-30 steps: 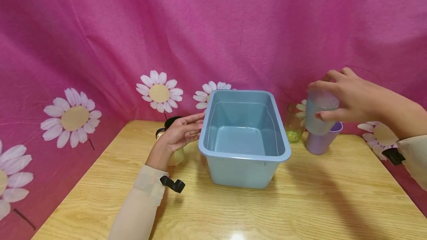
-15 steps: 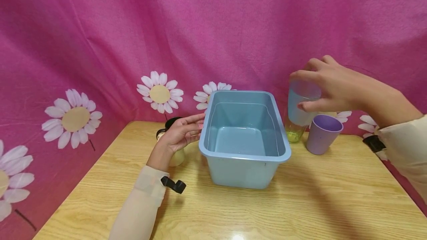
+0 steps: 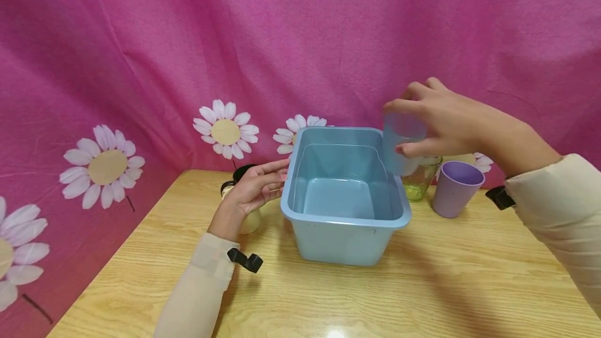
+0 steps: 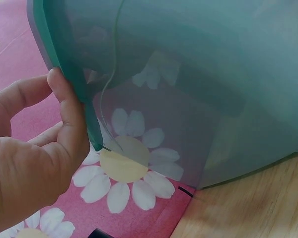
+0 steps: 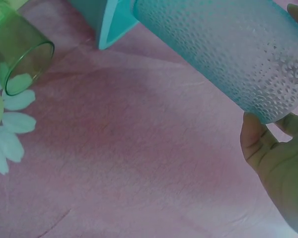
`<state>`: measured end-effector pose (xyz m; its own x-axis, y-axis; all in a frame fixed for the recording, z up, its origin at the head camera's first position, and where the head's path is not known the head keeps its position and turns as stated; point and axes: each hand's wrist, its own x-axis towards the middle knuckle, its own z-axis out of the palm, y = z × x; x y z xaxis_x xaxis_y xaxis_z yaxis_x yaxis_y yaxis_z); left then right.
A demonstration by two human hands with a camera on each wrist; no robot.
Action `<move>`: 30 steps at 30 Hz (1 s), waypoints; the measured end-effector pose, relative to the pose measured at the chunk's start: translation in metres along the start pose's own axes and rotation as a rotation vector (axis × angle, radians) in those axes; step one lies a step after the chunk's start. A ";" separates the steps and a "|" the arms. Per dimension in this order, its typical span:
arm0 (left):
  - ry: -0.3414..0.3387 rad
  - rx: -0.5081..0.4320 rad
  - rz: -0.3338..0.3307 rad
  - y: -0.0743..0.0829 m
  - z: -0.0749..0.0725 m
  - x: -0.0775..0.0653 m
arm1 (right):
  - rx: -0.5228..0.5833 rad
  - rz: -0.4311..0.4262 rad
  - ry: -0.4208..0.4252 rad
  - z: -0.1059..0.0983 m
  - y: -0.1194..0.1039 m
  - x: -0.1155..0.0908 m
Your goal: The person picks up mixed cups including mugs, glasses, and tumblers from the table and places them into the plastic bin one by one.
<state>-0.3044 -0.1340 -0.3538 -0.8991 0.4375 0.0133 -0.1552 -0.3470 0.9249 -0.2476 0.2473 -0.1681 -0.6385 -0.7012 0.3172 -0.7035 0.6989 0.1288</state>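
A grey-blue plastic tub (image 3: 338,241) stands in the middle of the wooden table, with nothing seen inside it. Fingers of my left hand (image 3: 251,189) touch the outside of its left rim (image 4: 64,64). My right hand (image 3: 453,121) grips a translucent blue cup (image 3: 396,137) from above, near its upper end. In the head view the cup overlaps the tub's right rim, up off the table. A pebbled texture covers the cup (image 5: 213,44) in the right wrist view, with my thumb (image 5: 254,136) at its near end.
Right of the tub stand a yellow-green clear glass (image 3: 415,189) and a purple cup (image 3: 451,200). Behind my left hand, a cream-coloured vessel (image 3: 251,221) and a black-rimmed one (image 3: 241,172) are partly hidden. A pink flowered cloth (image 3: 347,40) hangs behind the table.
My right hand has carried the blue cup leftward, from over the purple cup, past the yellow-green glass, to the tub's right rim. My left hand has stayed in place.
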 end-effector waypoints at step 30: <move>-0.001 -0.009 -0.008 0.000 -0.003 0.001 | 0.065 -0.028 -0.011 0.046 -0.016 0.018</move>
<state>-0.3067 -0.1356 -0.3553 -0.8974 0.4411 0.0059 -0.1664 -0.3508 0.9215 -0.2620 0.2176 -0.2074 -0.6216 -0.7221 0.3036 -0.7396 0.6687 0.0764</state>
